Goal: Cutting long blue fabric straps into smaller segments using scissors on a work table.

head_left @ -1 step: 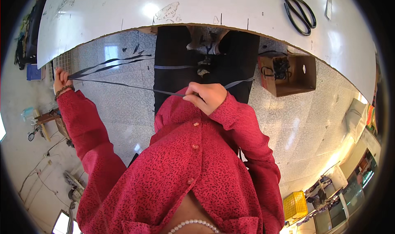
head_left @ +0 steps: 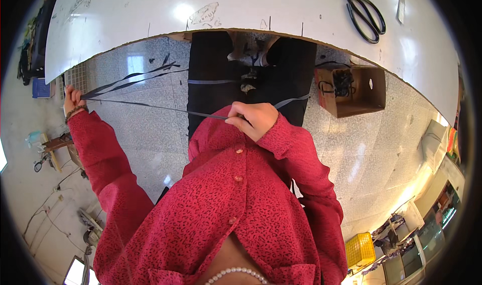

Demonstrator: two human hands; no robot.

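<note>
My left hand (head_left: 73,97) is stretched far out to the left, closed on the ends of several thin dark strips (head_left: 135,77). One dark strip (head_left: 150,106) runs taut from it to my right hand (head_left: 256,118), which pinches it close to my chest. Past the right hand the strip carries on to the right across my dark trousers (head_left: 211,69). The other strips fan out loosely from the left hand toward the table edge. Both arms are in red patterned sleeves.
A white table (head_left: 251,9) curves across the top, with black scissors (head_left: 364,11) lying on it at the right. On the speckled floor stand an open cardboard box (head_left: 351,92), a yellow crate (head_left: 360,250) and a blue crate (head_left: 42,88).
</note>
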